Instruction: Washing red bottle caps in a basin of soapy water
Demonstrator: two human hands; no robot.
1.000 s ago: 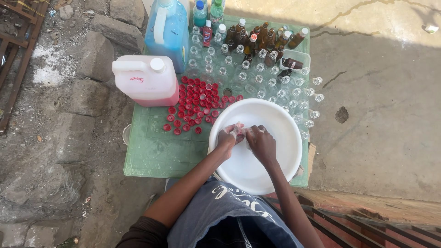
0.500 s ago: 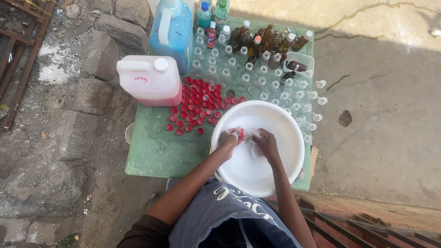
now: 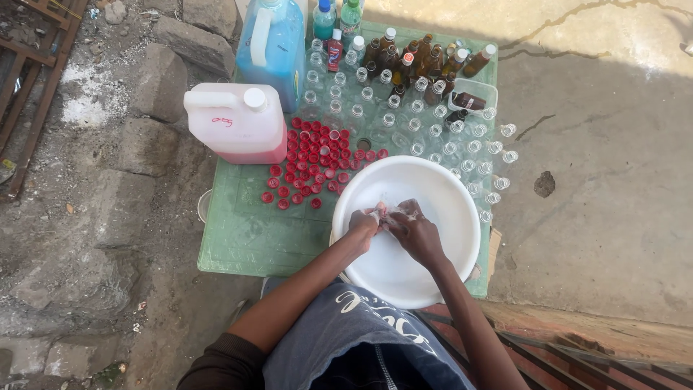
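Over a white round basin (image 3: 440, 180) on a green table (image 3: 245, 231), both my hands meet. My left hand (image 3: 363, 222) and my right hand (image 3: 415, 230) are closed together around a small pinkish, soapy item (image 3: 387, 211). It is too small to tell what it is. Suds cling to my fingers. Just left of the basin lie several red bottle caps (image 3: 310, 162), spread on the table.
A white jug of pink liquid (image 3: 238, 123) and a large blue jug (image 3: 273, 47) stand at the table's far left. Several clear empty bottles (image 3: 404, 119) and brown bottles (image 3: 426, 61) fill the far side. Stone blocks (image 3: 155, 83) and rubble lie to the left, concrete floor to the right.
My hands stay together in the basin and have shifted slightly toward me. A red spot seen between the fingers half a second ago now shows only as pink under suds.
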